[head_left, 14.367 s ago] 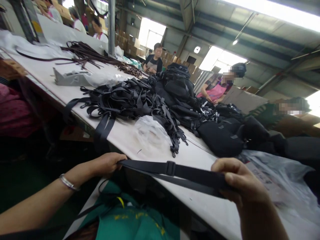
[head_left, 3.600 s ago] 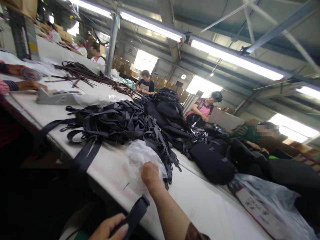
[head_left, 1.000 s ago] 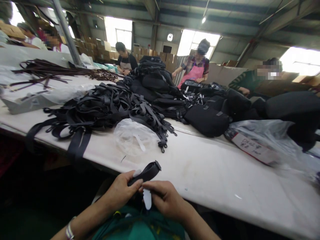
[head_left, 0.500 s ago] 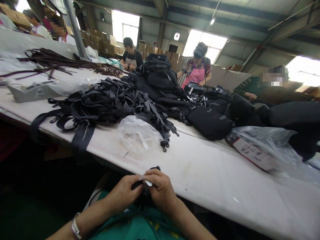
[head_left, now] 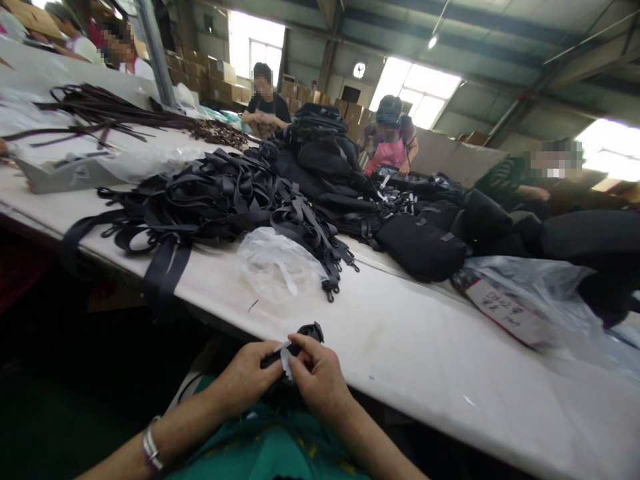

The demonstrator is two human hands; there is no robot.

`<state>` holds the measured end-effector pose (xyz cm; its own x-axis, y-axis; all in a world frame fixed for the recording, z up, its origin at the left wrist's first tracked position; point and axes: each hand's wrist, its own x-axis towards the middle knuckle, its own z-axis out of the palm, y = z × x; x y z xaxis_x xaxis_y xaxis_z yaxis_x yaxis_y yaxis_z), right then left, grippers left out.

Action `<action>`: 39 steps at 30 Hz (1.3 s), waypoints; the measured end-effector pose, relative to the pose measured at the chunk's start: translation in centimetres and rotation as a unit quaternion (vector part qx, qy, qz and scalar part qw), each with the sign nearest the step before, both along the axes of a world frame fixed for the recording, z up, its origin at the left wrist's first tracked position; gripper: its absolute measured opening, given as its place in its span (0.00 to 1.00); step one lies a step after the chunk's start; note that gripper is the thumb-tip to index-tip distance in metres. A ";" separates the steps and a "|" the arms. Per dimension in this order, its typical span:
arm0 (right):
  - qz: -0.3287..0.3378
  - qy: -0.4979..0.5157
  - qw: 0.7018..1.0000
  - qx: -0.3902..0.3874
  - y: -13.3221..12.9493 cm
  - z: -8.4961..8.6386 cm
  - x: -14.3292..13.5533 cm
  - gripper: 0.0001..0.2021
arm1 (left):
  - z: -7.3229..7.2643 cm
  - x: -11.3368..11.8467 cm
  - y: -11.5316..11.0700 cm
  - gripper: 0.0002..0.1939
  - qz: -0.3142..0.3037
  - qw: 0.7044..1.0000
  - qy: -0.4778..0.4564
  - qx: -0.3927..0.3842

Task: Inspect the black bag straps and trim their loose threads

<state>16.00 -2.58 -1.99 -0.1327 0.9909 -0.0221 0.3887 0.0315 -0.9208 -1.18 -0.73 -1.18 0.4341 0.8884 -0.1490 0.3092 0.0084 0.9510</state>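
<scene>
At the table's near edge, my left hand [head_left: 247, 375] is closed on a folded black webbing strap [head_left: 273, 358]. A dark buckle-like end [head_left: 315, 331] of the bundle sticks out beyond my fingers. My right hand [head_left: 323, 380] pinches a white strip [head_left: 286, 363] that lies around or against the strap; which of the two I cannot tell. The lower part of the bundle is hidden by my hands. Beyond them, a crumpled clear plastic bag [head_left: 270, 263] with white strips in it sits beside a heap of black straps [head_left: 210, 200] with metal hooks.
Black bags [head_left: 420, 243] are piled across the table [head_left: 400, 340]. A plastic sack with a handwritten label [head_left: 505, 310] lies to the right. Brown straps [head_left: 125, 110] and a grey tray [head_left: 55, 177] are at far left. Several co-workers stand or sit behind the table.
My right fingers have shifted on the white strip, and more of the strip and of the black strap's end shows. The view has tilted slightly.
</scene>
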 end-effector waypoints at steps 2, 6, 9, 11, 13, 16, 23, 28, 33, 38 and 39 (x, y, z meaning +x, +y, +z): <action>-0.007 0.010 1.000 0.003 0.0 0.0 -0.1 0.19 | 0.1 0.0 0.0 0.14 -0.002 1.000 0.000 -0.003; -0.006 0.012 0.999 0.039 0.0 -0.3 0.0 0.16 | -0.1 -0.1 -0.1 0.13 -0.016 1.000 -0.008 0.008; 0.016 -0.004 0.997 0.080 0.0 -0.4 0.2 0.15 | -0.2 -0.2 -0.2 0.13 -0.021 1.000 -0.004 0.015; 0.025 -0.011 0.995 0.096 0.1 -0.3 0.3 0.14 | -0.2 -0.2 -0.2 0.13 -0.020 1.000 0.007 0.021; 0.031 -0.024 0.993 0.110 0.1 -0.1 0.3 0.12 | -0.2 -0.1 -0.2 0.13 -0.017 0.999 0.025 0.037; 0.032 -0.051 0.989 0.132 0.4 0.0 0.3 0.09 | -0.4 0.1 -0.3 0.12 -0.004 0.996 0.054 0.073; 0.061 -0.077 0.981 0.165 1.0 1.0 0.8 0.09 | 0.0 0.3 -0.3 0.11 -0.008 0.993 0.075 0.091; 0.061 -0.208 0.947 0.238 1.4 2.4 0.5 0.01 | 0.2 0.4 -0.4 0.12 -0.014 0.994 0.069 0.083; 0.126 -0.359 0.877 0.295 2.1 2.2 -0.4 0.06 | -0.9 0.6 -0.9 0.11 -0.091 0.995 0.035 0.022; 0.170 -0.436 0.839 0.277 2.6 2.6 -1.1 0.07 | -1.0 0.5 -1.3 0.10 -0.144 0.988 0.047 -0.001; 0.185 -0.440 0.842 0.251 2.6 2.9 -1.0 0.07 | -0.9 0.4 -1.4 0.09 -0.148 0.988 0.047 -0.002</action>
